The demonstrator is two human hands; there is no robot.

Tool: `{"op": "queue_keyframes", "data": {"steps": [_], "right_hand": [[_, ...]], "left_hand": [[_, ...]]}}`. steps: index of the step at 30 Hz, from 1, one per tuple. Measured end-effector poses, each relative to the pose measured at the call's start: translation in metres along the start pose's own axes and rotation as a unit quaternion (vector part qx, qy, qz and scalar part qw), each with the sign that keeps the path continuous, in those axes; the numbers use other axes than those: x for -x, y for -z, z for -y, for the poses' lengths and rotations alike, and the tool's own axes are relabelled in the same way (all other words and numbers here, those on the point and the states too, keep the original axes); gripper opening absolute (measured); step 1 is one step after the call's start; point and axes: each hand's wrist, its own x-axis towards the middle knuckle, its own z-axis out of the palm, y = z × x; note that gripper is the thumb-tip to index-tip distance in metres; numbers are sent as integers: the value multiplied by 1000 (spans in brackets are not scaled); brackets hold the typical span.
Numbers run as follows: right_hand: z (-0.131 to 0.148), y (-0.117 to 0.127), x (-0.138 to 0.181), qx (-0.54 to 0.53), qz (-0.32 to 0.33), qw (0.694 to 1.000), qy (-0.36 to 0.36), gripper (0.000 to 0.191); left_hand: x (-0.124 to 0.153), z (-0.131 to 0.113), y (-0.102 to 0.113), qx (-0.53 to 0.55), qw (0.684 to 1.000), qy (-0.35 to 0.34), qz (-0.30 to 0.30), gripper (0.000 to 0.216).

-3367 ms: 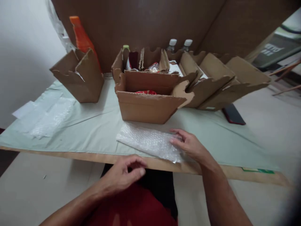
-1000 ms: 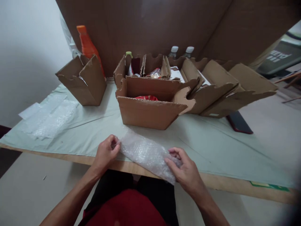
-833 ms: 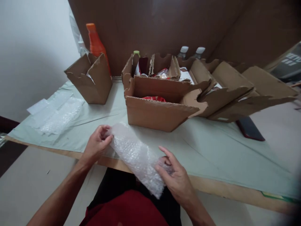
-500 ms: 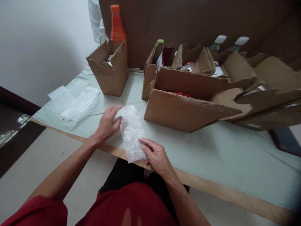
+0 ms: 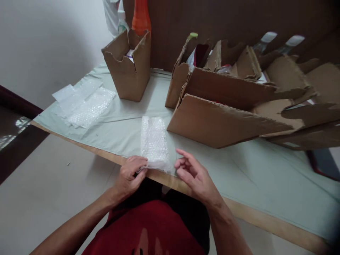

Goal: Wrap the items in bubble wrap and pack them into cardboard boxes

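A bubble wrap pouch (image 5: 154, 138) lies flat at the table's front edge, its near end slightly raised. My left hand (image 5: 132, 173) pinches that pouch's near left corner between thumb and fingers. Just right of the pouch, my right hand (image 5: 192, 173) hovers with fingers apart and partly curled, holding nothing. More bubble wrap sheets (image 5: 91, 108) lie overlapped on the left of the table.
A small cardboard box (image 5: 130, 79) stands at the back left, an orange bottle (image 5: 141, 17) behind it. Several cardboard bins (image 5: 212, 120) with items inside fill the back right. A dark flat object (image 5: 325, 163) lies at the far right. Pale green cloth (image 5: 212, 166) covers the table.
My left hand has moved down from the pouch's far left side to its near left corner. The pouch now lies straighter, and my right hand has let go and shifted right.
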Motion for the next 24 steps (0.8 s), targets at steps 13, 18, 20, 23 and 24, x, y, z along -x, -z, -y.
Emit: {"op": "queue_keyframes", "data": {"steps": [13, 18, 20, 23, 24], "right_hand": [[-13, -44, -40, 168, -74, 982, 35, 46], [-8, -39, -27, 297, -128, 939, 114, 41], [-3, -36, -12, 354, -182, 894, 205, 37], [1, -35, 4, 424, -138, 842, 303, 36], [0, -36, 4, 441, -92, 834, 318, 37]], "left_hand": [[-6, 0, -4, -59, 990, 120, -44, 33], [-13, 0, -9, -170, 980, 102, -18, 38], [-15, 0, -9, -179, 978, 105, 1, 39], [-17, 2, -7, -178, 979, 100, 17, 39], [-17, 3, -6, -179, 979, 99, 20, 39]]}}
